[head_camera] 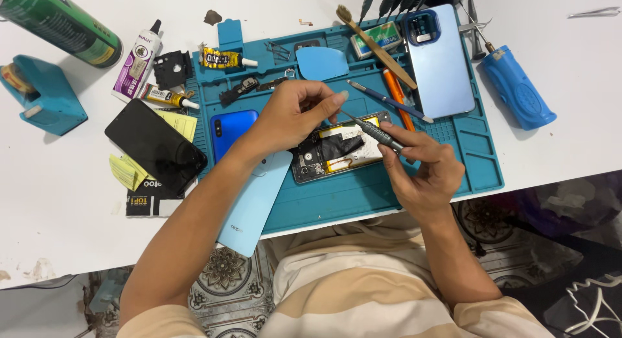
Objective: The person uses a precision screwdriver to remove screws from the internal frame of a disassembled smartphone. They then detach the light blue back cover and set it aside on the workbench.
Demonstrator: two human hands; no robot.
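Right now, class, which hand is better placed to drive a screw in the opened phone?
The right hand: its fingers already hold the screwdriver over the opened phone. The left hand only steadies its tip.

Opened phone (337, 153): back cover off, internals exposed, lying flat and slightly tilted on the blue work mat (363, 199), near its front edge. Black tape and a yellow-edged component visible inside. Screwdriver (374, 132): slim, dark knurled handle, angled, thin tip directed up-left above the phone's upper edge.

One head camera looks steeply down, close over the blue mat (363, 205).
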